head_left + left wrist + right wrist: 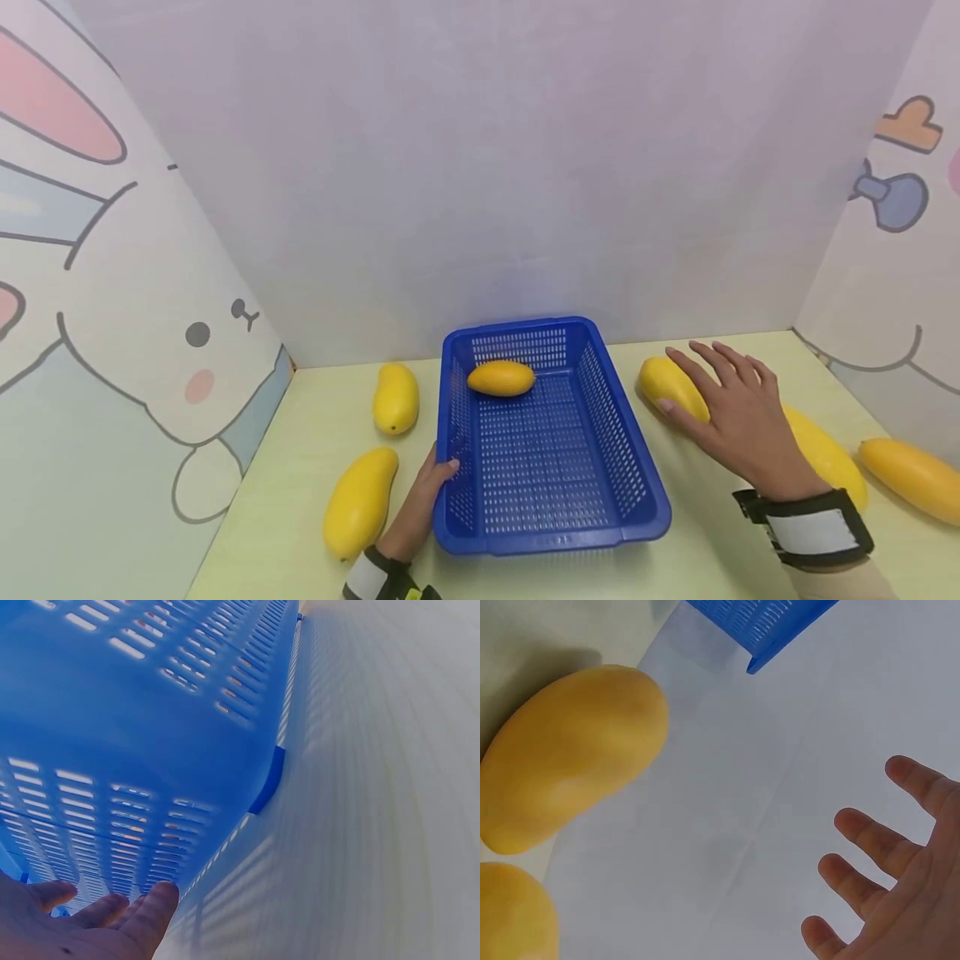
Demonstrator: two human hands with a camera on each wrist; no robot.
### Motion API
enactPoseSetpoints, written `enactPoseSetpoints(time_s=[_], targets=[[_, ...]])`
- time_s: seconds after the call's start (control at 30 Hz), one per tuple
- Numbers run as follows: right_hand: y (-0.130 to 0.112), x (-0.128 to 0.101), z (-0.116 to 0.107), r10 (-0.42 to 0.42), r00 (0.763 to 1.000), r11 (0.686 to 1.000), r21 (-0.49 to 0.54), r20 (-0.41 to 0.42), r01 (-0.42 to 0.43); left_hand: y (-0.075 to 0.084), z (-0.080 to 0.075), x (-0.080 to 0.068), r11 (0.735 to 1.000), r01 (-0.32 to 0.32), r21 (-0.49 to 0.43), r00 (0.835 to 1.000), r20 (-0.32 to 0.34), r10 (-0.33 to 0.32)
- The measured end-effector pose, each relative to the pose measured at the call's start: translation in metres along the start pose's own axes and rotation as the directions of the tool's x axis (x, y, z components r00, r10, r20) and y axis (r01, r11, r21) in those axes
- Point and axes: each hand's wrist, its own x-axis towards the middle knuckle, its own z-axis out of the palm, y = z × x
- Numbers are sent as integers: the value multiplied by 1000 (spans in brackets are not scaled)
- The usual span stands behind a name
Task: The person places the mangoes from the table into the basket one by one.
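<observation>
A blue plastic basket [555,540] with slotted walls stands in the middle of the table. One mango [501,378] lies inside it, toward the back left. My left hand [420,504] holds the basket's left side, thumb over the rim. In the left wrist view, the fingers [154,915] of that hand lie along the outer wall. My right hand [738,417] hovers with spread fingers over a yellow mango [670,385] right of the basket, covering part of it. In the right wrist view this hand [900,877] holds nothing, and a mango [577,754] lies apart from it.
To the basket's left lie two mangoes, one farther back [395,398] and one nearer [360,504]. At the right are a large mango [825,458], partly behind my right hand, and an orange-yellow mango [915,477]. A pale back wall [525,167] and printed side panels enclose the table.
</observation>
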Motion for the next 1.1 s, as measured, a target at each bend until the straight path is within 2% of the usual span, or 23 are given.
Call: enactPoseSetpoints(time_s=[0.63,0.87,1.1], targets=[[27,-19,-10,105,995,992,-78,3,-104,1,0,2,1000,-5,-8,1000,9,5],[39,-28,-14,173,984,979,-113,36,-168,1,0,2,1000,5,-2,1000,1,-5],[54,-34,-19,189,982,976,-105,-4,-188,1,0,1,1000,11,-1,1000,-5,-11]])
